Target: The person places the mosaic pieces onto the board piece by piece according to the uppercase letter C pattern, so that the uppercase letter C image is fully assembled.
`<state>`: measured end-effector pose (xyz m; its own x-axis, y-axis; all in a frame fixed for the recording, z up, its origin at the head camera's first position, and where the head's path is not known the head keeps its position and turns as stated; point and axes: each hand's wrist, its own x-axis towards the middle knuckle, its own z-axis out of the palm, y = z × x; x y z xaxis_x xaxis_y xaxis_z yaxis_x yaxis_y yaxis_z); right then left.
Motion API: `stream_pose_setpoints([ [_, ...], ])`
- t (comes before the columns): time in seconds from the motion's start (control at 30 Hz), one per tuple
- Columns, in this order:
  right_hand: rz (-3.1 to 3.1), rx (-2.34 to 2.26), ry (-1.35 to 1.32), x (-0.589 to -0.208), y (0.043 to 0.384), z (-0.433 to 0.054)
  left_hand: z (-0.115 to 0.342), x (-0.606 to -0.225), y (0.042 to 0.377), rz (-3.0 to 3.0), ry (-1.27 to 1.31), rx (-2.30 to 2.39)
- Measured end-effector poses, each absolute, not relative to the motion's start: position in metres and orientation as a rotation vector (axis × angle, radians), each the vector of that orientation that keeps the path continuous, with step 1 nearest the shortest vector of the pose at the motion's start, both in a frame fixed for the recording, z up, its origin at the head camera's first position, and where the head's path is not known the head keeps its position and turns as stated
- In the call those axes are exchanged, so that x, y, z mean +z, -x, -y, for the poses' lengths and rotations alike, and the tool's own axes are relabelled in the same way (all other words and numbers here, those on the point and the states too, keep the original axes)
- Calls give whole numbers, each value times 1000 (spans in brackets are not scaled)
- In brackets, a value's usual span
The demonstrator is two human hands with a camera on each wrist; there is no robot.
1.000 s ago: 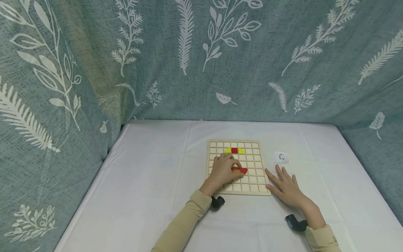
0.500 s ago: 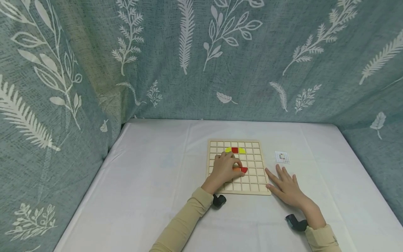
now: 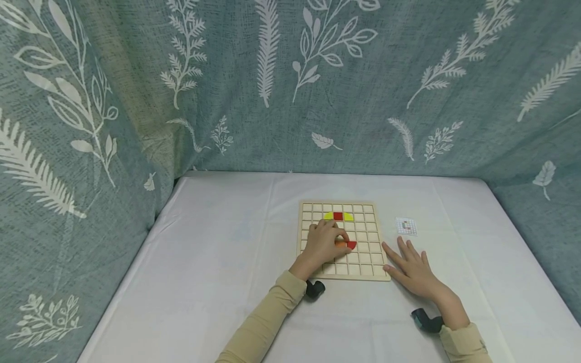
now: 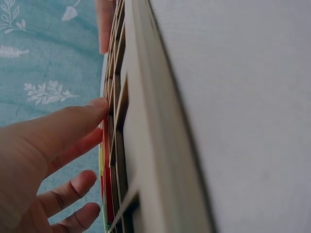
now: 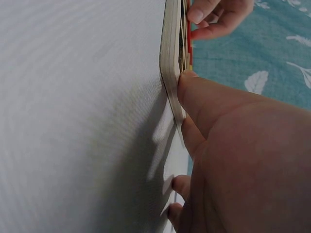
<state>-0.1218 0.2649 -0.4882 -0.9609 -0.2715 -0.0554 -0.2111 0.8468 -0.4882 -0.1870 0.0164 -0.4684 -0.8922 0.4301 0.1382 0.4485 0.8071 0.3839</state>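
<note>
My left hand (image 3: 321, 244) reaches over the wooden grid board (image 3: 367, 272) in the head view. Its thumb and index finger pinch a red quarter-circle tile (image 3: 351, 245), set in a cell right of the middle. Beside that tile an orange tile (image 3: 340, 244) is partly hidden under the fingers. Farther up the board, a red square tile (image 3: 338, 216) sits between two yellow rounded tiles (image 3: 348, 217). My right hand (image 3: 415, 272) lies with spread fingers, thumb and index fingertips at the board's right edge. In the left wrist view, the thumb (image 4: 97, 107) meets the red tile's edge.
A small printed card (image 3: 406, 227) with a grid pattern lies right of the board. White cloth covers the table (image 3: 218, 242). A green leaf-patterned curtain (image 3: 290, 136) hangs behind and at both sides. Black devices (image 3: 314, 291) are worn on both wrists.
</note>
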Motion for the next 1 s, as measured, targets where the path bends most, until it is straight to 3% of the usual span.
stream_pose_setpoints([
  [1.0,-3051,-660,475,-482,132,-256,39,-465,196,2844,551,-702],
])
